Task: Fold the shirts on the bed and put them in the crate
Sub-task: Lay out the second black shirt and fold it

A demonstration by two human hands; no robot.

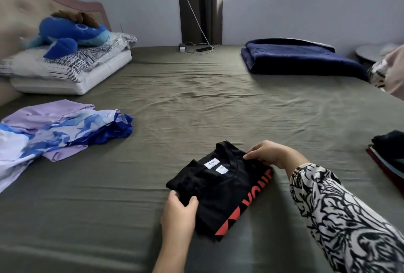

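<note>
A: Gripping the black shirt point(220, 194) at two opposite ends, are they?

B: Yes. The left hand point(179, 209) has thumb and fingers curled round the near-left corner of the folded shirt, and the right hand point(271, 154) pinches its far-right edge beside the collar. Both hold cloth; neither is idle.

A: How does the shirt lie between them?

B: It is a compact folded rectangle on the olive bed sheet point(196, 98), straight in front of the person. Its long axis runs on a diagonal, from the collar and white labels at the far-left end down to the red lettering at the near-right end. The hands sit across the collar end, so both are touching it; the left is the nearer to the body.

A: And the crate?

B: I cannot see a crate. Well to the right of the black shirt, at the edge of view, is a dark folded stack point(391, 159), and that may be where finished shirts go, though I cannot tell what holds them. If so, the lift would swing rightward, led by the right hand.

A: What is left to fold?

B: To the left of the black shirt, well apart, lies a loose heap of lilac and blue shirts point(65, 128). Beyond that, the pillows point(65, 69) with a blue plush toy point(70, 32); far right, a navy blanket point(295, 56).
</note>
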